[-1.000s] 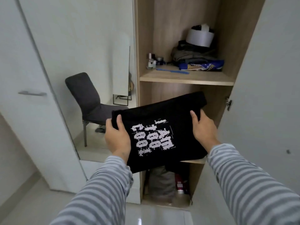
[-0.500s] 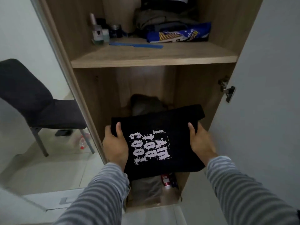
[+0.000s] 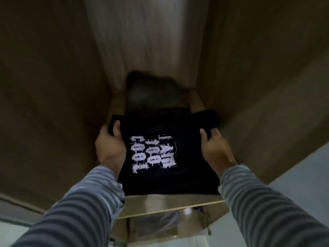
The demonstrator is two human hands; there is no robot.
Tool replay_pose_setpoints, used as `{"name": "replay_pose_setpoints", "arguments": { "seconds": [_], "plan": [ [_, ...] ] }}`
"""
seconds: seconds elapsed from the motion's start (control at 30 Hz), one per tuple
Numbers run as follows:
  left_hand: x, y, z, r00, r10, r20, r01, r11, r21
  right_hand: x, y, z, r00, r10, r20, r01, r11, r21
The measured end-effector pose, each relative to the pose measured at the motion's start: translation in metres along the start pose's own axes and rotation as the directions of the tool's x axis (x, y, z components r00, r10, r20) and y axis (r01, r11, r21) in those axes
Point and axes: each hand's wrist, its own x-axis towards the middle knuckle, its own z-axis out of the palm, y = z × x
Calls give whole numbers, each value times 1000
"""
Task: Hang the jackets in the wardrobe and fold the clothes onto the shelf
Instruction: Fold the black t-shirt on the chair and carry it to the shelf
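A folded black T-shirt with white lettering lies over the wooden shelf inside the wardrobe. My left hand grips its left edge, thumb on top. My right hand grips its right edge the same way. Behind the shirt, deeper on the shelf, sits a dark folded garment; the shirt's far edge overlaps it.
Wooden side walls close in on both sides, and the back panel stands behind the dark garment. Below the shelf's front edge a grey bundle shows in the lower compartment. The pale wardrobe door is at the right.
My head and both hands have moved forward and down into the wardrobe. The shirt went from in front of the shelf to over it, with its far edge on the dark garment.
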Motion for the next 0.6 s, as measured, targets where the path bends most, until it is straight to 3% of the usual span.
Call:
{"name": "replay_pose_setpoints", "arguments": {
  "seconds": [0.07, 0.13, 0.2, 0.27, 0.37, 0.47, 0.6],
  "plan": [
    [1, -10, 12, 1000, -2, 2, 1, 994, 110, 6, 5, 12, 999, 21, -24, -23, 997, -72],
    [-5, -22, 19, 997, 66, 36, -74, 942, 328, 2, 4, 21, 992, -19, -121, -12, 969, -248],
    [-14, -27, 27, 965, 213, 155, -260, 858, 442, -1, -3, 27, 945, -218, -245, 106, 909, -402],
    [-22, -26, 37, 879, 329, 345, -464, 753, 466, -2, -15, 28, 869, -415, -270, 256, 843, -474],
    [-25, -32, 44, 808, 263, 528, -552, 651, 521, -6, -22, 35, 838, -537, -99, 425, 755, -499],
    [-27, -45, 44, 805, 236, 544, -562, 599, 571, -8, -8, 51, 865, -452, 216, 500, 745, -442],
    [-27, -43, 51, 825, 200, 528, -537, 566, 625, -3, -3, 60, 906, -323, 275, 420, 772, -477]
  ]
}}
